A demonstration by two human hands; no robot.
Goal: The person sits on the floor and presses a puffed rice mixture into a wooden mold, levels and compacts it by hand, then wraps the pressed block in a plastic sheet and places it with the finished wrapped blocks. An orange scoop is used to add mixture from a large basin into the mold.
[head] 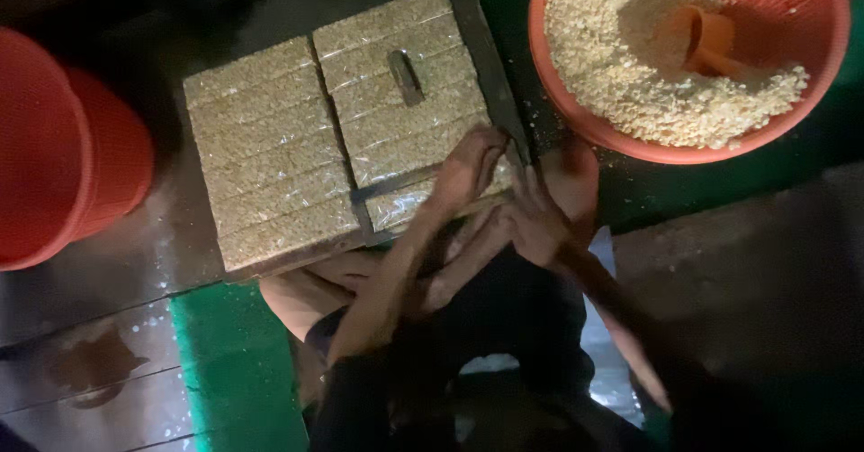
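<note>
A dark wooden tray [490, 65] holds two columns of clear plastic packets [270, 146] filled with pale grain, laid in rows. My left hand [468, 169] presses flat on the nearest packet [400, 202] of the right column. My right hand [535, 218] sits at the tray's near right corner, fingers curled against that packet's end. A small dark flat piece [405, 77] lies on top of the right column.
An orange basket [819, 65] at top right holds loose pale grain [621, 74] and an orange scoop [706, 43]. Red buckets [63, 146] stand at left. Wet planks [99, 362] and a green surface [238, 362] lie below.
</note>
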